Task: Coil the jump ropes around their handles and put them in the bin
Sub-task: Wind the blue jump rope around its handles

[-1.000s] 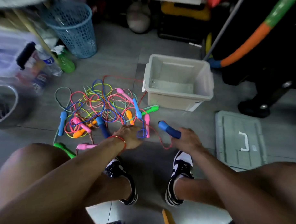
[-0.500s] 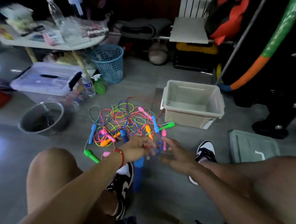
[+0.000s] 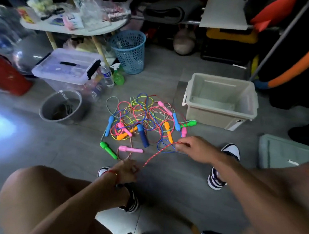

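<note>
Your left hand [image 3: 127,171] and right hand [image 3: 189,147] each pinch the red-and-white braided rope [image 3: 157,154], stretched between them to free it from the tangled pile of coloured jump ropes [image 3: 143,120] on the floor. The open beige plastic bin [image 3: 220,112] waits beside it.

grey tile floor [image 3: 161,183], cluttered white table [image 3: 101,30], dim light.

A blue mesh basket [image 3: 130,51] is set on the grey floor beside a green spray bottle [image 3: 118,75] and a water bottle [image 3: 107,76]. A lidded clear box [image 3: 68,67] and a grey bucket [image 3: 62,107] are placed nearby.
</note>
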A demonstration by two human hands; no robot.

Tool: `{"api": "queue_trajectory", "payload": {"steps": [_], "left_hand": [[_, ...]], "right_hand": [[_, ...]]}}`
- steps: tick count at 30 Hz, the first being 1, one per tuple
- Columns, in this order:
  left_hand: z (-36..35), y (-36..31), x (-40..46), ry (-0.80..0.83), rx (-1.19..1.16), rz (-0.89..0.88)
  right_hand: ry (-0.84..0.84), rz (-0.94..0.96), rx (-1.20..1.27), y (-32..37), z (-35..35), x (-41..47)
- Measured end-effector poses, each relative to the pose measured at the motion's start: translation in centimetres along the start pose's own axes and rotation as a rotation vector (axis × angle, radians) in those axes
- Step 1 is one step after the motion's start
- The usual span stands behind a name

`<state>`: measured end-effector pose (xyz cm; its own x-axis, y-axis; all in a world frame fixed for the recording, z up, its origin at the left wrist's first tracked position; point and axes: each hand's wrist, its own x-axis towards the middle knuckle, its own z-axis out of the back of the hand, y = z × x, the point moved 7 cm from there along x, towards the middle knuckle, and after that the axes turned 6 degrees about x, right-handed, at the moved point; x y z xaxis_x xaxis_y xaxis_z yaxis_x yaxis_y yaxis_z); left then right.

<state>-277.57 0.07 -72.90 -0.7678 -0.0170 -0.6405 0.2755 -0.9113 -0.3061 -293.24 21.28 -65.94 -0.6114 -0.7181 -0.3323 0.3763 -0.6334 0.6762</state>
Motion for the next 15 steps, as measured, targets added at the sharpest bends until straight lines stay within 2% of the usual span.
{"api": "queue_trajectory", "payload": {"steps": [1,3,4,6,8,12,13,15], "left_hand": [[-0.2,-1.6,0.5,-0.014,-0.018,-0.093],[0.9,-4.9,0.5,-0.081,-0.279,-0.230],[1.7,-6.1,0.3,-0.098,-0.404,-0.243],[2.8,-7.0,0.3,-0.086,-0.474,-0.221],[2.6,-5.9,0.6,-0.028,-0.347,-0.184],[0.4,-0.5,1.5,0.103,0.081,0.020],[0.0,0.2,1.9,0.102,0.116,0.061],[-0.2,0.2,2.2,0.034,-0.009,0.114]], "right_hand": [[0.024,0.066,-0.038,1.8,-0.5,0.0],[0.044,0.151,-0.136,4.0,-1.7,0.0],[0.044,0.170,-0.164,4.4,-2.2,0.1],[0.046,0.138,-0.245,3.6,-2.5,0.4],[0.094,0.001,-0.374,0.1,-2.2,0.3],[0.117,-0.348,-0.645,-9.9,0.5,-2.0],[0.081,-0.385,-0.626,-11.2,1.1,-2.3],[0.005,-0.331,-0.466,-10.7,1.8,-1.9]]}}
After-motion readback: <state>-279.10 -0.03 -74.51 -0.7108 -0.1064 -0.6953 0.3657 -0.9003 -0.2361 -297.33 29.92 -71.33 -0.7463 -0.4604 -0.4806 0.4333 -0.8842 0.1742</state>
